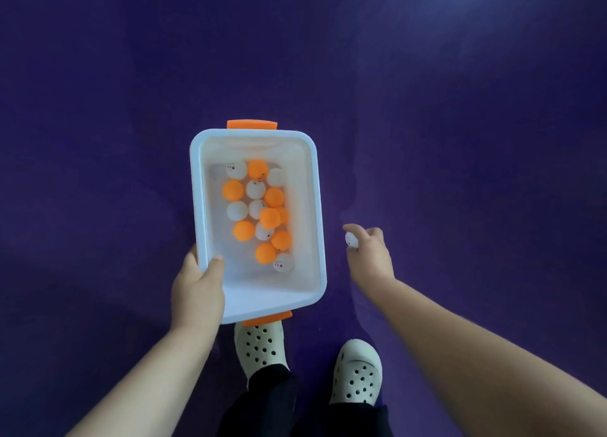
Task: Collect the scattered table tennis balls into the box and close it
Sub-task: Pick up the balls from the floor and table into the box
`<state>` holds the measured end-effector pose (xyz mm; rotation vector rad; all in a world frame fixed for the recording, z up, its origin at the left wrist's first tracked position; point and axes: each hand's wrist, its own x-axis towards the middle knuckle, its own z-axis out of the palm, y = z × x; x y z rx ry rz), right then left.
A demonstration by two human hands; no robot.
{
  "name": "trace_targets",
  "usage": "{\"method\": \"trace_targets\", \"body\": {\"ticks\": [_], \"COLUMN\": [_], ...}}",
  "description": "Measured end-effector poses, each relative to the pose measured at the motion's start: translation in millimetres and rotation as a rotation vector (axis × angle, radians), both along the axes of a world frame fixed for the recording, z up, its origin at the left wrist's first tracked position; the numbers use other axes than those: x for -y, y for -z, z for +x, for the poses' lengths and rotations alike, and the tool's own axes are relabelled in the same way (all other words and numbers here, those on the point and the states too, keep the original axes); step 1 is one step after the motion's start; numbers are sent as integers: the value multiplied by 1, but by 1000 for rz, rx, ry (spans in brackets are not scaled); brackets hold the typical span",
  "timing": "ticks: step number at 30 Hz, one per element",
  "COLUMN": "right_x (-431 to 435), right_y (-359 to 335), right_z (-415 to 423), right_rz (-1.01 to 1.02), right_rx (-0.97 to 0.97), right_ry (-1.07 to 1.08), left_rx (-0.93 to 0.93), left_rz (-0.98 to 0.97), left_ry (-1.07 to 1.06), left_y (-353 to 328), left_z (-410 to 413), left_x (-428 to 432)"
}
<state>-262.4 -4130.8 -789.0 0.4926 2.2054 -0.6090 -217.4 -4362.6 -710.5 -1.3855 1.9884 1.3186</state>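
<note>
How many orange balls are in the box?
8 orange balls in the box: one farthest, two next, two overlapping mid-box, three nearer. More may hide underneath.

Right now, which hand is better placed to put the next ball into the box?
The right hand. It holds a white ball just beside the open box, outside its rim. The left hand grips the box's rim, thumb inside, so it is busy holding the box.
</note>
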Motion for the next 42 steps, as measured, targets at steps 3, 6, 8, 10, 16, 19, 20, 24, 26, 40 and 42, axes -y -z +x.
{"method": "trace_targets", "body": {"ticks": [3,6,8,10,16,19,20,24,26,40,42], "right_x": [13,33,47,58,43,26,20,-4,-20,-193,-223], "right_y": [-69,-149,-203,-254,-389,-455,-475,-541,-565,-623,-619], "right_z": [-10,-22,-32,-42,-62,-67,-67,-69,-69,-136,-161], "right_rz": [-97,-217,-285,-291,-254,-251,-252,-287,-287,-207,-203], "right_rx": [-208,-327,-338,-314,-408,-443,-448,-479,-498,-530,-511], "right_ry": [142,125,17,-92,219,326,354,473,529,749,742], "left_rx": [9,17,10,-5,-79,-94,-89,-96,-104,-122,-124], "left_rz": [-2,7,23,37,72,52,37,17,15,19,16], "left_ry": [32,65,91,113,203,293,333,491,553,743,740], "left_y": [-36,-84,-121,-164,-300,-361,-379,-438,-461,-519,-515], "left_z": [-14,-31,-43,-56,-87,-101,-105,-123,-131,-235,-258], "left_x": [-4,-7,-8,-9,-10,-14,-17,-34,-49,-216,-244]}}
